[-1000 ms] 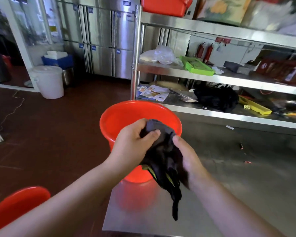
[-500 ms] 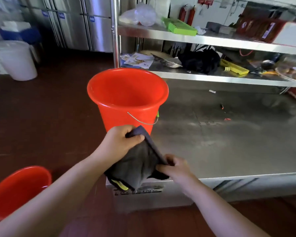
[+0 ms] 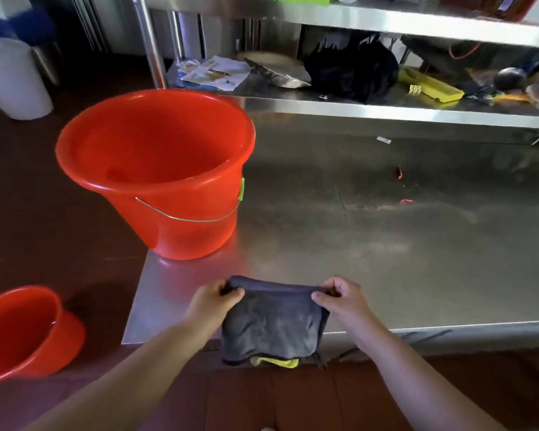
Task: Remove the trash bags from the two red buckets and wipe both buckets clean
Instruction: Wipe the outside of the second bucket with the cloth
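1. Head view: my left hand [image 3: 213,303] and right hand [image 3: 339,298] each pinch a top corner of a dark grey cloth [image 3: 273,325], stretched between them over the near edge of the steel bench [image 3: 386,244]. A yellow edge shows at the cloth's bottom.
2. One red bucket [image 3: 156,169] stands upright on the bench's left end, beyond my left hand, its wire handle hanging down the front. No bag shows in it.
3. A second red bucket [image 3: 22,334] sits on the floor at lower left, partly out of view.
4. Behind the bench, a steel shelf [image 3: 355,107] holds papers and a black bundle [image 3: 352,73].
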Available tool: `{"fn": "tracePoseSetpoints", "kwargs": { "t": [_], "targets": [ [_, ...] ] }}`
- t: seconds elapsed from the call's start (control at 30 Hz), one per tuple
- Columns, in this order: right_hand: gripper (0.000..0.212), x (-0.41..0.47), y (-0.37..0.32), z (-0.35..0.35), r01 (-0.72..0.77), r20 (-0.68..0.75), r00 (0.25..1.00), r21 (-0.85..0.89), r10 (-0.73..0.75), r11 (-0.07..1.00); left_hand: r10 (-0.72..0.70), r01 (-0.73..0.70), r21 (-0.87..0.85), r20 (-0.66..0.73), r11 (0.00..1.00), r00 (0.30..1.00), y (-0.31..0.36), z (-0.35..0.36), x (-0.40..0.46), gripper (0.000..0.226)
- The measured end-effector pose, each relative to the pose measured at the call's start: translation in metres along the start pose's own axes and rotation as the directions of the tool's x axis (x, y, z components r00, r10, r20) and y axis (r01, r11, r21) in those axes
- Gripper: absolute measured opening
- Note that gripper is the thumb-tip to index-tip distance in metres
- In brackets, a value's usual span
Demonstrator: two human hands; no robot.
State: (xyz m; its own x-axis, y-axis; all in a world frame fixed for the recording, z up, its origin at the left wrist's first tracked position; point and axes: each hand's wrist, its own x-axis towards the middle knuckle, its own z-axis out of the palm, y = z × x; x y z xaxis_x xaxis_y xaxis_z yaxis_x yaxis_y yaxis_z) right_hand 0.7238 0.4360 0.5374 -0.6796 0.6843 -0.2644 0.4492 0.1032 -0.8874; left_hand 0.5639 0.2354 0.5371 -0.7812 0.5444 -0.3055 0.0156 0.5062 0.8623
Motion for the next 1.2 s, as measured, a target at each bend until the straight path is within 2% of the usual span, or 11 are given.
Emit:
{"fn": "tracePoseSetpoints", "kwargs": {
  "t": [0.1,0.27,0.37,0.43,0.5,0.6,0.8,0.87,0.97,1.1,1.2],
  "targets": [
    [0.026,0.054,0.014,-0.005,-0.022,-0.073,0.997,-0.168,0.010,0.986,-0.069,0.070,0.042,-0.031,0.997,0.997,0.005,0.032,0.041,0.013],
    [0.016,0.097,0.033,0.007,-0.004,-0.037,0.999,-0.353,-0.010,0.936,-0.053,0.102,0.463,-0.118,0.881,0.992,-0.009,0.053,0.087,0.035],
    [0.009,0.088,0.033,0.008,0.144,-0.011,0.987,-0.413,-0.163,0.899,0.134,-0.047,0.621,-0.094,0.782,0.987,-0.012,0.062,0.087,0.051],
    [0.011,0.066,0.034,0.011,0.252,0.016,0.962,-0.452,-0.274,0.856,0.221,-0.156,0.639,-0.024,0.753,0.975,-0.012,0.068,0.077,0.046],
    [0.016,0.044,0.033,0.017,0.338,0.072,0.932,-0.522,-0.355,0.783,0.293,-0.274,0.630,0.076,0.727,0.953,-0.015,0.069,0.062,0.039],
    [0.017,0.033,0.032,0.024,0.381,0.107,0.913,-0.572,-0.395,0.726,0.358,-0.444,0.683,0.276,0.580,0.892,-0.026,0.066,0.044,0.047],
    [0.009,0.069,0.023,0.027,0.037,-0.159,0.985,-0.140,-0.059,0.989,0.453,-0.558,0.654,0.347,0.510,0.821,-0.037,0.060,0.046,0.028],
    [0.008,0.082,0.030,0.022,-0.047,-0.133,0.991,-0.204,0.019,0.978,0.490,-0.586,0.662,0.357,0.467,0.795,-0.041,0.055,0.046,0.016],
    [0.011,0.083,0.045,0.013,-0.016,-0.080,0.996,-0.488,-0.026,0.873,0.443,-0.588,0.671,0.404,0.451,0.801,-0.041,0.049,0.041,0.025],
    [0.026,0.069,0.055,0.017,0.302,0.065,0.929,-0.699,-0.363,0.648,0.503,-0.571,0.683,0.332,0.455,0.798,-0.031,0.055,0.047,0.021],
    [0.034,0.065,0.058,0.025,0.427,0.203,0.869,-0.770,-0.452,0.474,0.404,-0.522,0.768,0.373,0.371,0.836,-0.026,0.061,0.056,0.055]
  ]
}}
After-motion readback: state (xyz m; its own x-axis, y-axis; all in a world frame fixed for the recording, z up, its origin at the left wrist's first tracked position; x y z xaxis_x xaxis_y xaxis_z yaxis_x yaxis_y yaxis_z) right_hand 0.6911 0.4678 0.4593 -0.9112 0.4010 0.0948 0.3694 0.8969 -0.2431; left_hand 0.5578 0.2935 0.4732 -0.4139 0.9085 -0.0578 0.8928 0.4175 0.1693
